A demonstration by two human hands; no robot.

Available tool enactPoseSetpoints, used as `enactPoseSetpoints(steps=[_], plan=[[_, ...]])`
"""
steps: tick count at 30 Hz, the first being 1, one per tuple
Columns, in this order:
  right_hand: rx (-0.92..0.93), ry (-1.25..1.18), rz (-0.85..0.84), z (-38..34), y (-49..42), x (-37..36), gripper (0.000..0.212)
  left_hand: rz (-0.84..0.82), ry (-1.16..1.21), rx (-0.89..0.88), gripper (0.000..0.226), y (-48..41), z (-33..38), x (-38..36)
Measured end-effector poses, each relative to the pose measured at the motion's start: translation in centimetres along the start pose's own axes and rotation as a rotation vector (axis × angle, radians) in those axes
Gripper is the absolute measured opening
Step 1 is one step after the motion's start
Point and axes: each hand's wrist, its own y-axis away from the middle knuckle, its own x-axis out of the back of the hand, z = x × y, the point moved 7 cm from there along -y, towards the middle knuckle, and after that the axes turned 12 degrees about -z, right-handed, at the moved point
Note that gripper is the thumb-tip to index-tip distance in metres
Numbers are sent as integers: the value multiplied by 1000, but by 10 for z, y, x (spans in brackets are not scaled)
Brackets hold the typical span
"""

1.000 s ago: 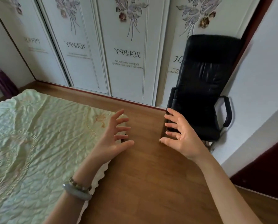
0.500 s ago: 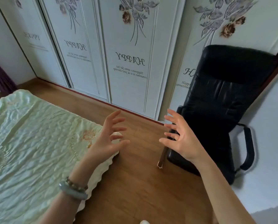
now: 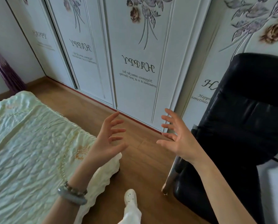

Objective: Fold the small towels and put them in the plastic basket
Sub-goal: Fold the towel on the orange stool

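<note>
Change: closer to chair (image 3: 248,126) than a moment ago, now large at right; shoe (image 3: 130,195) and pale trouser leg (image 3: 131,214) newly in view at bottom edge; left hand (image 3: 110,139) and right hand (image 3: 175,136) raised and spread as before.
Left hand: released, fingers splayed and slightly bent, grasping nothing; in air above corner of bed (image 3: 30,143); two bracelets (image 3: 72,194) at wrist.
Right hand: released, fingers splayed, palm toward left hand, grasping nothing; in air in front of chair.
Towels: not in view; place unknown.
Basket: not in view; place unknown.
Towel handling (judged from task alone): likely light, soft, limp; not fragile, not slippery; sagging if lifted at middle.
Towel hold: best pinched at two neighbouring corners, one per hand; once folded, flat between both palms.
Basket handling: likely light and stiff; by rim.
Towel look: colour, number and state of folding impossible to tell.
Surroundings: crinkled pale green cover on bed; wood floor (image 3: 143,159); white flower-printed doors (image 3: 135,62); purple curtain (image 3: 4,70) far left.
</note>
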Motion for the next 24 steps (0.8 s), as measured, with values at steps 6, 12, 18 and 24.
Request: enactPoseSetpoints(steps=[6,12,18,24], plan=[[32,62,-55,15,-124,37,92,11,-67,-45,95,-112,-32,43],[92,72,-102,15,-252,68,92,63,-116,-39,96,-214,-58,106],[89,42,-153,31,-353,81,92,99,-136,12,97,-287,-89,151],[113,41,-253,53,-482,100,91,215,-153,92,100,-364,-139,205]])
